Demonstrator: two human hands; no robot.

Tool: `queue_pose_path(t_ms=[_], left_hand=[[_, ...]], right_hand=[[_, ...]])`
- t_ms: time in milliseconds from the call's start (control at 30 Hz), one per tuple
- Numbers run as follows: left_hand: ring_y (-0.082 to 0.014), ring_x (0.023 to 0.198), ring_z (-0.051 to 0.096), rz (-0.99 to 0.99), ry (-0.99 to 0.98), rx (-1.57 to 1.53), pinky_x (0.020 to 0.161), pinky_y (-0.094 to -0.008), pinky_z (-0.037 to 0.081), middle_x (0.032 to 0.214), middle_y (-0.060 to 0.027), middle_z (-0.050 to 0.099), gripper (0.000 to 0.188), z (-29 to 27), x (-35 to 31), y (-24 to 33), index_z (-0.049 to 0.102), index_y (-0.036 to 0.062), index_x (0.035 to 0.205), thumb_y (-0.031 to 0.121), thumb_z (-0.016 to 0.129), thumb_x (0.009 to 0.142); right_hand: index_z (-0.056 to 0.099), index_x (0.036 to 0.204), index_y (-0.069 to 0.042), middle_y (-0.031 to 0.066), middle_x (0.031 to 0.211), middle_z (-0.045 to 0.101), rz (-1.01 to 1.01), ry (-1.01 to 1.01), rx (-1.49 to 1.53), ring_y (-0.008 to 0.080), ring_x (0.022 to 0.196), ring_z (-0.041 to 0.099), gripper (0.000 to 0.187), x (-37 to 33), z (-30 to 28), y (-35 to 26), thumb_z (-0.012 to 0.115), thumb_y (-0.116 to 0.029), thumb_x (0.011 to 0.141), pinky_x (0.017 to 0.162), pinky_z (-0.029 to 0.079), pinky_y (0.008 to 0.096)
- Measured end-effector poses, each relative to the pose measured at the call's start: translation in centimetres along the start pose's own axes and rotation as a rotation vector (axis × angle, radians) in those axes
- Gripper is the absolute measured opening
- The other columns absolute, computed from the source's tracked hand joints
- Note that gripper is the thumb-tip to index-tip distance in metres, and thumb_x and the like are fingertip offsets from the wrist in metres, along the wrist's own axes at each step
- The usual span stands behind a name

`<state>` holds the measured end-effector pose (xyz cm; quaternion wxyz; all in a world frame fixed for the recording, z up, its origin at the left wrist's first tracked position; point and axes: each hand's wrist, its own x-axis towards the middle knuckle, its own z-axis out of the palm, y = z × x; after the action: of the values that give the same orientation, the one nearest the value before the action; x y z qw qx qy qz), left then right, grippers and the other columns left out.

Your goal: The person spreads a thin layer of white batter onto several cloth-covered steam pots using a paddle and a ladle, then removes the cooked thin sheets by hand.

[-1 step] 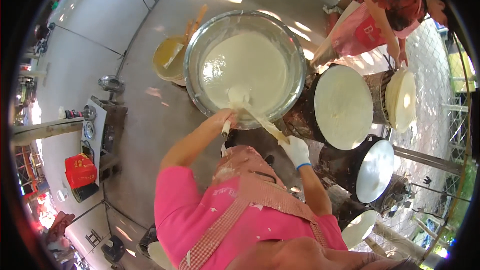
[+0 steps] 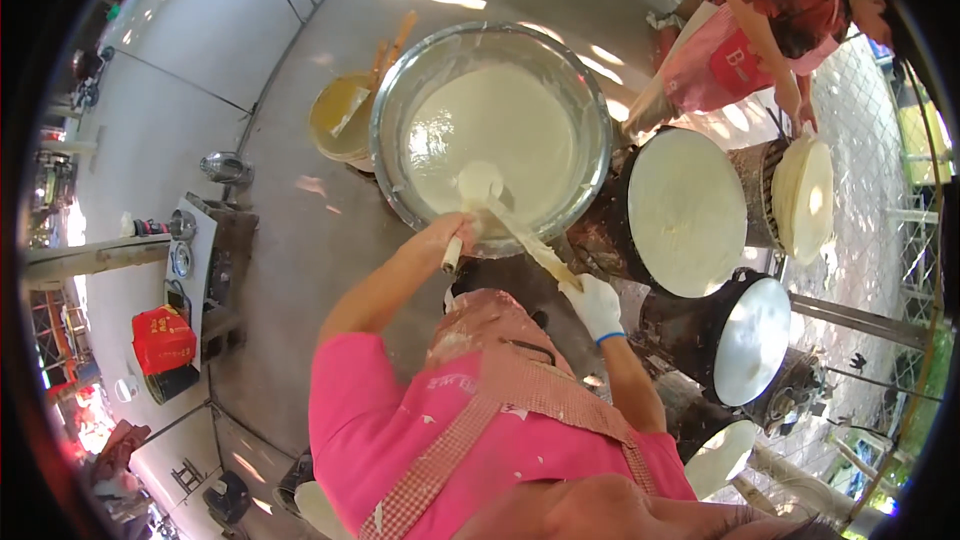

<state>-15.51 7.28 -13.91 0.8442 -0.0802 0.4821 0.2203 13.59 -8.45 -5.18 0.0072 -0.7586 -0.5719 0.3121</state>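
A wide metal basin (image 2: 388, 75) of pale, creamy batter (image 2: 520, 130) is in front of me. My bare left hand (image 2: 456, 232) is closed around a ladle, with its handle end (image 2: 452, 256) sticking out below the fist. The round ladle bowl (image 2: 480, 180) is at the basin's near side, coated in batter. In a white glove, my right hand (image 2: 594, 306) grips the lower end of a flat wooden scraper (image 2: 535, 252). Batter covers its upper part, which slants over the near rim and meets the ladle bowl.
To my right stand round griddles, the nearest (image 2: 688, 212) covered by a pale sheet, another (image 2: 752, 342) bare and shiny. Beyond, a person in a red apron (image 2: 738, 65) touches a stack of pale round sheets (image 2: 805, 200). A yellow bucket (image 2: 340, 115) with wooden handles sits left of the basin.
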Motion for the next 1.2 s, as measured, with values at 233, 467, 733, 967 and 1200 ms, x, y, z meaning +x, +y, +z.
queue_pose_path(t_ms=[233, 467, 733, 967, 1200], left_hand=[[-0.0033, 0.043, 0.032, 0.355, -0.307, 0.217, 0.031, -0.0185, 0.021, 0.059, 0.0035, 0.037, 0.022, 14.6, -24.7, 0.1, 0.041, 0.0114, 0.081, 0.020, 0.057, 0.093], [-0.0033, 0.041, 0.029, 1.108, -0.133, 0.736, 0.031, -0.0182, 0.023, 0.060, 0.0049, 0.036, 0.033, 21.8, -41.8, -1.5, 0.046, 0.0257, 0.126, 0.037, 0.055, 0.097], [-0.0044, 0.045, 0.029, 0.109, -0.286, 0.226, 0.034, -0.0174, 0.022, 0.061, 0.0050, 0.031, 0.029, 11.5, -27.5, 0.9, 0.033, 0.0152, 0.078, 0.026, 0.050, 0.100], [-0.0045, 0.040, 0.024, 0.368, -0.262, 0.722, 0.030, -0.0180, 0.018, 0.058, 0.0050, 0.026, 0.015, 16.6, -27.0, -6.2, 0.047, 0.0321, 0.115, 0.030, 0.048, 0.100], [-0.0097, 0.040, 0.032, -0.508, -0.245, 0.053, 0.032, -0.0230, 0.030, 0.058, 0.0008, 0.036, 0.033, 20.6, -15.7, -19.8, 0.040, 0.0062, 0.075, 0.028, 0.044, 0.101]], right_hand=[[0.068, 0.104, -0.007, 0.0181, 0.091, 0.069, -0.298, 0.568, 0.238, 0.0370, 0.083, 0.066, 0.036, -5.6, -10.9, -2.5, 0.065, -0.037, 0.086, 0.073, 0.051, 0.0431], [0.066, 0.113, -0.002, 0.0139, 0.097, 0.071, -0.554, 0.845, 0.739, 0.0191, 0.086, 0.068, 0.034, -7.5, -21.8, -6.5, 0.069, -0.021, 0.086, 0.076, 0.051, 0.0305], [0.072, 0.093, 0.000, 0.0035, 0.064, 0.062, -0.105, 0.141, 0.853, 0.0111, 0.056, 0.057, 0.035, -6.8, -6.9, -0.7, 0.072, -0.032, 0.081, 0.053, 0.044, 0.0276], [0.070, 0.102, 0.000, 0.0102, 0.083, 0.070, -0.017, 0.399, 0.995, 0.0154, 0.073, 0.063, 0.035, -18.0, -8.8, 4.6, 0.070, -0.028, 0.081, 0.069, 0.049, 0.0282], [0.069, 0.105, -0.005, 0.0090, 0.076, 0.066, 0.214, 0.428, 0.789, 0.0173, 0.064, 0.062, 0.037, -28.0, 2.4, 16.4, 0.067, -0.035, 0.084, 0.060, 0.049, 0.0329]])
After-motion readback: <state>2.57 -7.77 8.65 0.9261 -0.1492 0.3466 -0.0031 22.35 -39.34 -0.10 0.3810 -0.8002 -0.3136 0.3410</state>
